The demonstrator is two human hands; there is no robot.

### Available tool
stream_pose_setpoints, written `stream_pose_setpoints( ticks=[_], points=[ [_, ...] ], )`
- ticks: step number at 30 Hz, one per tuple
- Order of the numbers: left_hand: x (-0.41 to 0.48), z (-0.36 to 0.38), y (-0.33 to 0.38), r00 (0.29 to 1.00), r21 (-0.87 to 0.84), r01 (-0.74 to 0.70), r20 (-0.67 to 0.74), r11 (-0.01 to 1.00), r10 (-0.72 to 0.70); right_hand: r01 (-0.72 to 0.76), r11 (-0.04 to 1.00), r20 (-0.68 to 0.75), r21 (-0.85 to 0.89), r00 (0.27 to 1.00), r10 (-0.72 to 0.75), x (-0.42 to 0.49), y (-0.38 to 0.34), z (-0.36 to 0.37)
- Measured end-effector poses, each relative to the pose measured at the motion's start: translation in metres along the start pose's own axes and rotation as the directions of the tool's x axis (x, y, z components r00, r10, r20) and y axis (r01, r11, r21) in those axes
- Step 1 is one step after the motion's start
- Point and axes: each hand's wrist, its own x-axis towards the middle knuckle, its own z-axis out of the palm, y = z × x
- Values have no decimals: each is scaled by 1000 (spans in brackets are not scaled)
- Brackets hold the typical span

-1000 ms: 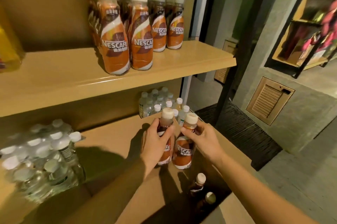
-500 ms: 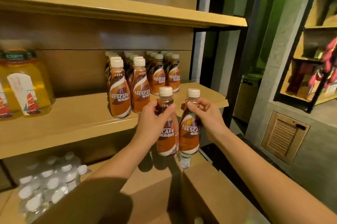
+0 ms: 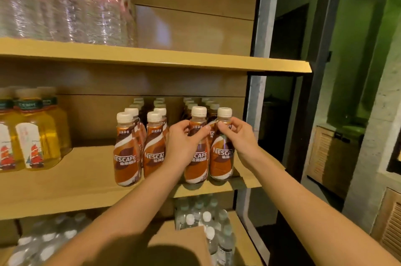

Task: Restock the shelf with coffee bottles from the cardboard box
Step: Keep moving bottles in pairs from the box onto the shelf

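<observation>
**Desk:** What do the coffee bottles look like on your feed?

**Operator:** I see brown-and-orange wrappers with a white swirl, NESCAFE in white letters, and cream screw caps. The left hand (image 3: 184,146) holds the first coffee bottle (image 3: 196,166). The right hand (image 3: 240,137) holds the second coffee bottle (image 3: 222,157). Both are upright, side by side and touching.

**Desk:** How are the fingers set?

**Operator:** The left fingers (image 3: 180,127) are curled round the bottle's shoulder, with the thumb laid across the front. The right fingers (image 3: 234,122) pinch the other bottle's neck just under the cap.

**Desk:** Where exactly are those two?

**Operator:** They are at the right front of the middle shelf (image 3: 65,183), with their bases down at the board near its edge. I cannot tell whether their weight is fully on it. Just to their left stand the stocked coffee bottles (image 3: 127,153) in rows running back, and more cream caps show behind the hands.

**Desk:** And the containers?

**Operator:** The cardboard box (image 3: 180,242) sits low in my view, under the arms. I see only a flap in shadow and cannot see inside. Just right of it are clear water bottles (image 3: 206,218) with white caps. On the left of the middle shelf stand yellow bottles (image 3: 34,135) with a red ship on the label. The top shelf (image 3: 152,57) carries wrapped packs (image 3: 65,5) of clear bottles.
</observation>
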Motion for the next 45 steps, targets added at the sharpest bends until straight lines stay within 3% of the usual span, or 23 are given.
stream_pose_setpoints(
  ticks=[10,18,24,45],
  points=[
    [50,40,-34,986,80,-26,-160,996,38,-7,999,50,40,999,5,75,46,-18],
    [73,57,-58,969,98,-4,-246,995,28,1,997,67,71,998,-5,94,67,-20],
    [68,63,-60,950,141,-60,-297,988,100,49,995,116,81,992,-58,92,70,-19],
    [65,51,-62,972,205,-41,-217,978,86,72,990,129,-122,990,-56,83,63,-11]
  ],
)
